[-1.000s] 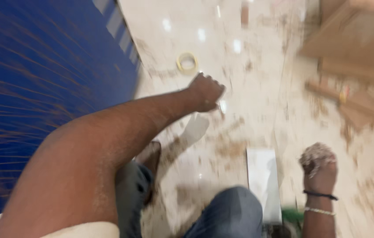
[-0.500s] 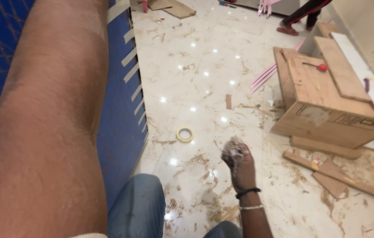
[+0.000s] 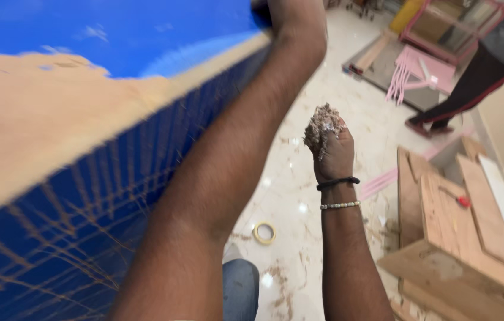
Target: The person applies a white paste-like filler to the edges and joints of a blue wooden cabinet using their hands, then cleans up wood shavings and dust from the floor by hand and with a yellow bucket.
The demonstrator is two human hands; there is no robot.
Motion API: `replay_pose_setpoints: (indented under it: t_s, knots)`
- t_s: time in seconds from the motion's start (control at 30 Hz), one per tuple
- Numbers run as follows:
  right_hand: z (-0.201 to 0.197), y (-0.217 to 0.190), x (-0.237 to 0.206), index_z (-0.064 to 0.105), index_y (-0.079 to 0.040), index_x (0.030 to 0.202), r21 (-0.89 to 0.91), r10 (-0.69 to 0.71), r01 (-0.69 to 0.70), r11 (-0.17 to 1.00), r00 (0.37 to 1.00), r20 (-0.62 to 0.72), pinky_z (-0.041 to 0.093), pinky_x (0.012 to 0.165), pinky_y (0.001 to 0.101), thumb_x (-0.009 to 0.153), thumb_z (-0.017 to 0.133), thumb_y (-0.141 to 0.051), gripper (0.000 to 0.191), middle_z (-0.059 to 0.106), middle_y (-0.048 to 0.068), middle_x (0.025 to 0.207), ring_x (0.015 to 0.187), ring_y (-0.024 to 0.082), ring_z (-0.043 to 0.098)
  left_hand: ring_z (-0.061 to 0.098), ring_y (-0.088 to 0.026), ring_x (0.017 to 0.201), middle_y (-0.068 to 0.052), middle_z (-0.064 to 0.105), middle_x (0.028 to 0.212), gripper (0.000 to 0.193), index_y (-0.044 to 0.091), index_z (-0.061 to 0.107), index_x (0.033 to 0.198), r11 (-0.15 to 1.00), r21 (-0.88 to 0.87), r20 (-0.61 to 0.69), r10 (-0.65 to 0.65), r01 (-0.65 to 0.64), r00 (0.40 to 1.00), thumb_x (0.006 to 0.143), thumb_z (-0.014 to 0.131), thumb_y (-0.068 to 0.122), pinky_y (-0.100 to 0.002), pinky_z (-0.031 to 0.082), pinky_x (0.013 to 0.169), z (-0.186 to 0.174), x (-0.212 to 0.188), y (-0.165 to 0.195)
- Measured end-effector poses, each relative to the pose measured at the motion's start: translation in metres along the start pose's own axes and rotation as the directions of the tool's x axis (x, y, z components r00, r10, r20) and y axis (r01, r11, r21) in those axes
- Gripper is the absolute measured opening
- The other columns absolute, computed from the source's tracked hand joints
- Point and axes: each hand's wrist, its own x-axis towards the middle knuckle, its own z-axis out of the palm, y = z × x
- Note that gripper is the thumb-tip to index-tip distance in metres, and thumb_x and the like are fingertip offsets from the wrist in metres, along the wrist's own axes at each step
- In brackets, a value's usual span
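We are lifting our right hand [image 3: 330, 156] up from near the floor [image 3: 299, 196], fingers cupping a clump of sawdust [image 3: 322, 122] to keep it from spilling; our left hand [image 3: 290, 10] is gripping the far edge of the blue panel [image 3: 103, 35], steadying it.

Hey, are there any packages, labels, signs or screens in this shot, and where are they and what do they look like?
None that I can make out: no package, label, sign or screen.
Nearest to packaging: a small pale yellow ring-shaped roll of tape, lying flat on the dusty white marble floor between the person's two arms.
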Motion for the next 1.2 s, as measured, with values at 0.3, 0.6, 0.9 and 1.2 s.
replay_pose_setpoints:
  t_s: [0.3,0.6,0.9,1.2]
  knots:
    - [0.024,-0.008,0.045,0.06,-0.008,0.13,0.088,0.071,-0.084,0.993,0.987,0.145,0.058,0.073,0.0292,0.104,0.058,-0.011,0.025,0.067,0.002,0.106,0.089,0.013,0.065,0.074,-0.027,0.097,-0.008,0.077,0.106,0.023,0.017,0.078,0.107,0.98,-0.195,0.008,-0.049,0.05,0.999,0.095,0.061,0.028,-0.053,0.057,0.087,-0.015,-0.015,-0.011]
    - [0.029,-0.011,0.09,0.063,-0.001,0.129,0.144,0.005,-0.066,0.987,0.921,0.39,0.058,0.08,0.0273,0.104,0.056,-0.003,0.025,0.069,0.005,0.109,0.091,0.013,0.066,0.076,-0.018,0.078,0.0,0.077,0.085,0.018,0.023,0.079,0.093,0.974,-0.213,-0.143,-0.107,0.075,0.984,0.093,0.064,0.033,-0.044,0.058,0.064,-0.01,-0.026,0.0]
    - [0.01,0.009,0.125,0.063,-0.001,0.121,0.207,-0.136,0.047,0.977,0.886,0.443,0.06,0.079,0.0259,0.104,0.066,0.002,0.017,0.071,0.007,0.109,0.093,0.013,0.069,0.071,-0.019,0.056,-0.002,0.07,0.06,0.05,0.015,0.077,0.076,0.993,-0.112,-0.507,-0.09,0.038,0.857,0.074,0.073,0.065,-0.037,0.055,0.05,0.025,-0.029,0.004]
    - [0.01,0.027,0.136,0.064,-0.004,0.113,0.265,-0.164,0.046,0.963,0.881,0.444,0.061,0.083,0.0271,0.097,0.068,0.007,0.019,0.072,0.005,0.108,0.095,0.012,0.071,0.069,-0.02,0.047,-0.004,0.065,0.057,0.057,0.01,0.076,0.077,0.999,0.041,-0.563,0.0,0.027,0.826,0.076,0.076,0.067,-0.038,0.056,0.041,0.046,-0.034,0.008]
